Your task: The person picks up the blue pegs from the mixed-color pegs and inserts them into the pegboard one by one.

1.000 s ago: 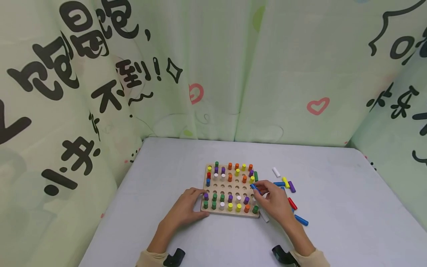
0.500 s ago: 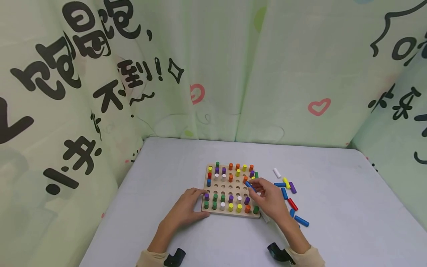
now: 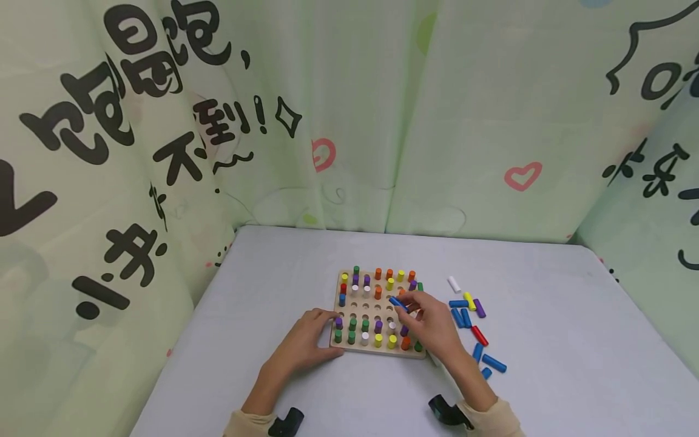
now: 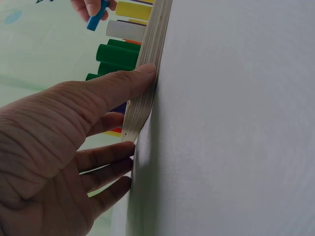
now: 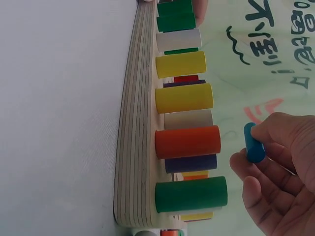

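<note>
A wooden pegboard (image 3: pixel 377 354) lies on the table, with colored pegs upright in its far and near rows and bare holes across the middle. My left hand (image 3: pixel 311 337) grips its near left corner. In the left wrist view, the thumb (image 4: pixel 145 69) lies on the board's edge and the other fingers reach round the corner. My right hand (image 3: pixel 431 321) pinches a blue peg (image 3: pixel 397 303) between thumb and fingertips, tilted above the middle holes. The right wrist view shows that blue peg (image 5: pixel 254 142) clear of the standing pegs.
Loose pegs lie right of the board: a white peg (image 3: pixel 454 284), a yellow peg (image 3: pixel 469 300), a purple peg (image 3: pixel 479 308), a red peg (image 3: pixel 479 335) and several blue ones (image 3: pixel 494 363). A printed curtain (image 3: pixel 437 152) hangs behind the table.
My right hand has moved left with the blue peg, from the board's right edge to over its middle rows. More loose blue pegs now show. The left hand stays at the corner.
</note>
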Demonstrator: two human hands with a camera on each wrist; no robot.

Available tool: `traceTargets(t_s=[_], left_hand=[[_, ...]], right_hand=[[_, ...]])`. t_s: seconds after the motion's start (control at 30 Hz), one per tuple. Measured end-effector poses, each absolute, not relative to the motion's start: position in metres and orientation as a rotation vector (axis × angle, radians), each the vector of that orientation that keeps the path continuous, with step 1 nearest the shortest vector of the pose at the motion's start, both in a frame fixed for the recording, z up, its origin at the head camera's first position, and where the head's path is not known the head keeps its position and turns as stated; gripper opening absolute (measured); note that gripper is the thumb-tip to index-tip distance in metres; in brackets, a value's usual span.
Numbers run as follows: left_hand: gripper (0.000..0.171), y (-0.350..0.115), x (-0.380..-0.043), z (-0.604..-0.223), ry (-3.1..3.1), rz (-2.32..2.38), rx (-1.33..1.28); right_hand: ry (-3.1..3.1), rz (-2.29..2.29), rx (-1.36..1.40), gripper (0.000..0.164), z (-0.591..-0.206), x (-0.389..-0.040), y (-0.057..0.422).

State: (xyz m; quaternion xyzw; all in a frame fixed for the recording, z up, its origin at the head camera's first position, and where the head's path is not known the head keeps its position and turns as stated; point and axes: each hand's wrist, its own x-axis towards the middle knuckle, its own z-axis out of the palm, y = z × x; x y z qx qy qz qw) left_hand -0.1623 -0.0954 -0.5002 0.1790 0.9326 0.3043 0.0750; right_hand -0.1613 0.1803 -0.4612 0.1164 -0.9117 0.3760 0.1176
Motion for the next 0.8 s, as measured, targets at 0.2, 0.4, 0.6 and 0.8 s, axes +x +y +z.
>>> traceTargets(t_s=[0.2,0.4,0.6,0.8], left_hand=[[0.073,-0.096,-0.163,-0.501,2.796,0.911,0.535],[0.073,-0.095,-0.164,-0.502,2.807,0.898,0.544],[0.073,-0.095,-0.164,-0.500,2.804,0.900,0.545],[0.074,-0.095,-0.162,-0.500,2.803,0.905,0.541]], right_hand=[[-2.669,1.138,0.342,0.023,-0.459,-0.162,0.174],[-2.655,1.150,0.380,0.022,-0.458,-0.164,0.168],[-2.639,1.164,0.402,0.020,-0.461,-0.166,0.163],[-2.682,1.157,0.370,0.019,-0.463,-0.168,0.157]])
